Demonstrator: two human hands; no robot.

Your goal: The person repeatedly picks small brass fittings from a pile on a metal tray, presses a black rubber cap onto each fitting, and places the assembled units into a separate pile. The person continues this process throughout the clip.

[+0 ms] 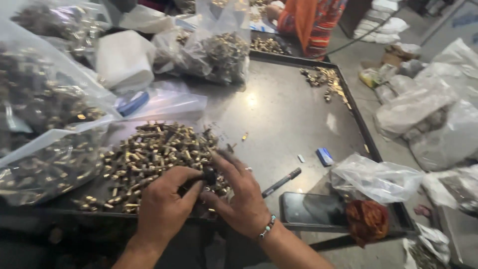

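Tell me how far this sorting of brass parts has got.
Done: a small brass cluster lies apart at the tray's far edge. In hand: the left hand and right hand pinch a small dark piece. Left: the big brass pile and full bags.

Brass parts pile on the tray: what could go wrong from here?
1. The brass parts pile spreads loose toward the tray's near rim; both hands, left hand and right hand, work at that edge, so pieces may roll off.
2. The phone and pen lie beside the right hand; a sweep could knock them.
3. Stray pieces sit apart and may get missed.
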